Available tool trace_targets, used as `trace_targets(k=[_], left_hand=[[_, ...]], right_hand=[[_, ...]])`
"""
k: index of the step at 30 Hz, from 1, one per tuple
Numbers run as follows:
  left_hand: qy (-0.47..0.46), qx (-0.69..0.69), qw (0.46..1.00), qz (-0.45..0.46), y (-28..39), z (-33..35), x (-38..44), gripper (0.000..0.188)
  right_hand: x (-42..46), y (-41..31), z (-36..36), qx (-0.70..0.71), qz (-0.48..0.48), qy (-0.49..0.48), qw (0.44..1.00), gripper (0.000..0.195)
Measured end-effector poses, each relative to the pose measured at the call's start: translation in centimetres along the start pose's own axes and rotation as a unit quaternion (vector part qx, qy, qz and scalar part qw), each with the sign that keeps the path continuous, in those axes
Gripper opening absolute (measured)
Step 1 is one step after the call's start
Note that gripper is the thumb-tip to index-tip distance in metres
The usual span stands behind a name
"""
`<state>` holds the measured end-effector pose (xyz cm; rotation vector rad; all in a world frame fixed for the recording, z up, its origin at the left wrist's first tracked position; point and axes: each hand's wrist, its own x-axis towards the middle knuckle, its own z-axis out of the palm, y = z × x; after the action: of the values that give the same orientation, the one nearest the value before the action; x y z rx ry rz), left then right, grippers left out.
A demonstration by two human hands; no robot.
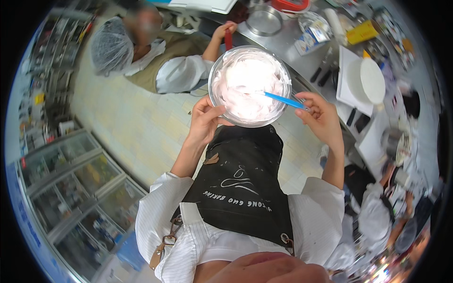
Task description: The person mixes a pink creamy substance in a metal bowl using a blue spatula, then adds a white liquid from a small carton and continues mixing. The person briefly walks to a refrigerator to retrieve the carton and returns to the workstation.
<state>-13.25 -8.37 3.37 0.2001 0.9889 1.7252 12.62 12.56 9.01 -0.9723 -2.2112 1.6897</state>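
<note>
A round mixing bowl (214,105) is held up in front of my black apron (244,169). Pale pink whipped cream (244,102) coats its inside, and the middle shows bright white under the light. My left hand (207,118) grips the bowl's left side, the thumb over the rim. Between the fingers and thumb of my right hand (316,116) is the end of a blue-handled spatula (286,100). Its handle crosses the bowl's right rim, and its blade is sunk in the cream, mostly hidden.
A co-worker in a hairnet (112,46) stands at the left, one hand on a red handle (228,39). Along the steel worktable (293,65) are a metal ring (264,20), a carton (313,38), black-handled tools (320,76) and a white round cake (371,80). Glass-topped freezers (78,191) line the lower left.
</note>
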Motion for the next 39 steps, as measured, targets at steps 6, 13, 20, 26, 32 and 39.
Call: trace_targets(k=[6, 13, 20, 26, 32, 39], left_hand=[[-0.165, 0.053, 0.985, -0.008, 0.4, -2.7, -0.3, 0.009], [-0.283, 0.088, 0.955, 0.030, -0.1, -4.7, -3.9, 0.016], [-0.331, 0.075, 0.940, 0.025, -1.0, -3.9, -8.2, 0.015], [-0.332, 0.058, 0.941, -0.023, -3.3, -1.8, -12.6, 0.012], [-0.302, 0.059, 0.935, -0.174, -6.5, 2.7, -18.8, 0.008], [-0.278, 0.048, 0.928, -0.245, -10.8, 4.3, -25.1, 0.015]], right_hand=[[-3.2, -8.9, 6.0, -0.316, -0.070, 0.111, 0.940, 0.018], [-11.5, -10.9, 11.2, -0.380, -0.094, 0.220, 0.893, 0.014], [-20.9, -13.7, 12.5, -0.460, -0.015, 0.311, 0.831, 0.014], [-28.7, -13.1, 12.9, -0.463, -0.015, 0.263, 0.846, 0.012], [-34.6, -9.5, 12.6, -0.450, -0.042, 0.171, 0.876, 0.010], [-41.6, -7.6, 11.4, -0.565, -0.031, 0.239, 0.789, 0.012]])
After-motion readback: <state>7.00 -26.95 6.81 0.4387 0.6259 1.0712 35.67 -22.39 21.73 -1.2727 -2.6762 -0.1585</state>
